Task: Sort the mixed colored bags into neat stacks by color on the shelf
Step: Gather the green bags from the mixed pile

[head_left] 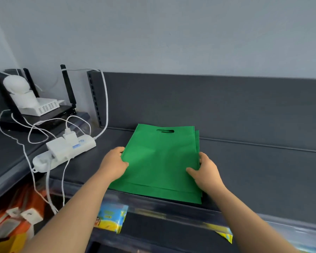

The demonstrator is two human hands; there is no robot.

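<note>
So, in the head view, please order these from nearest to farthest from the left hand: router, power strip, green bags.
1. Green bags: gripped at their left edge by the left hand.
2. Power strip: to the hand's left.
3. Router: far left, at the back.

We log a white power strip (62,155) with chunky adapters (69,137) plugged in. Left and behind it we see a black router (44,118), one antenna (68,86) upright, a white vented box (43,106) on top, and a rounded white gadget (16,84) behind that. White cables (106,99) loop around the strip, one climbing behind it. Below the strip is orange and white packaging (16,216). Below and right of it is a blue-yellow packet (110,218). Farther right is a yellow one (225,234), blurred.
</note>
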